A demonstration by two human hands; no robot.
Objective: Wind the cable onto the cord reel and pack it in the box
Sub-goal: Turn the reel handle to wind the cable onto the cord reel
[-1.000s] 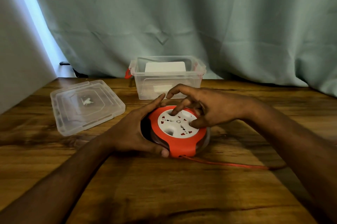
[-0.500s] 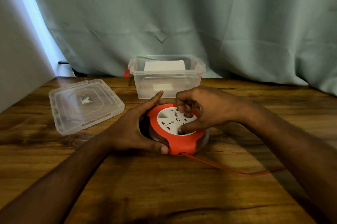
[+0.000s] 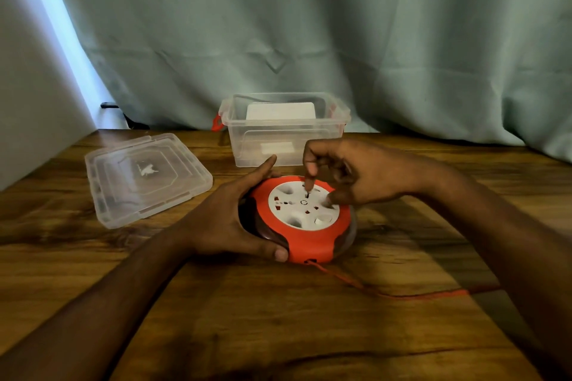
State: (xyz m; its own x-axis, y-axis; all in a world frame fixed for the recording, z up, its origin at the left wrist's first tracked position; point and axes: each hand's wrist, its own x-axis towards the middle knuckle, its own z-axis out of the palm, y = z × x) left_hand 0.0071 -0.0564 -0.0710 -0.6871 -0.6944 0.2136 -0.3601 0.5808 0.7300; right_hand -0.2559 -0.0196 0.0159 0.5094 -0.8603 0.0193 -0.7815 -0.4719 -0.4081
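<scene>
Head view: cord reel [image 3: 305,225], rigid orange-and-white plastic, likely light, flat on table [image 3: 247,318], left hand [image 3: 229,222] gripping its rim, right hand [image 3: 356,176] with curled fingertips in the white dial, limp cable [image 3: 387,292] trailing right, best wound by the dial.

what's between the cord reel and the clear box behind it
In the head view, bare wooden table, crossed only by fingers of the left hand and right hand on the cord reel; box.

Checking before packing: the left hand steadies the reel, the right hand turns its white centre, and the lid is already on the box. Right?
Not quite. The head view shows the lid lying on the table, left of the open box. The rest holds.
</scene>
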